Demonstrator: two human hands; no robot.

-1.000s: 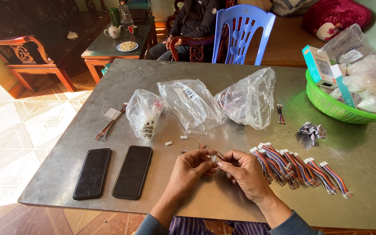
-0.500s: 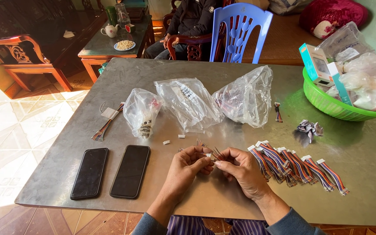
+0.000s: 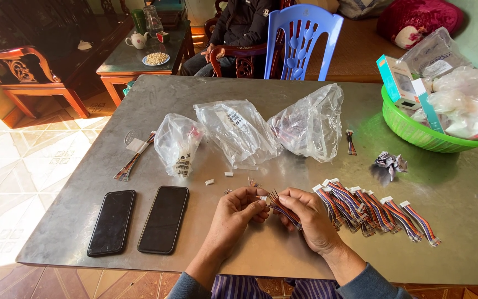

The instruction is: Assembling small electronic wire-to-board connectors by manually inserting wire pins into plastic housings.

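Grey metal table [image 3: 283, 116] on sunlit tile floor; wooden chairs behind. Left hand [image 3: 238, 213] and right hand [image 3: 308, 217] both closed on short multicoloured wire bundle [image 3: 279, 206] near front edge, beside finished cables [image 3: 377, 210].

Left of the hands lie two black phones [image 3: 138, 221], beyond them three clear plastic bags [image 3: 239, 133] and two small white connectors [image 3: 219, 178], far right one green basket [image 3: 416, 130].
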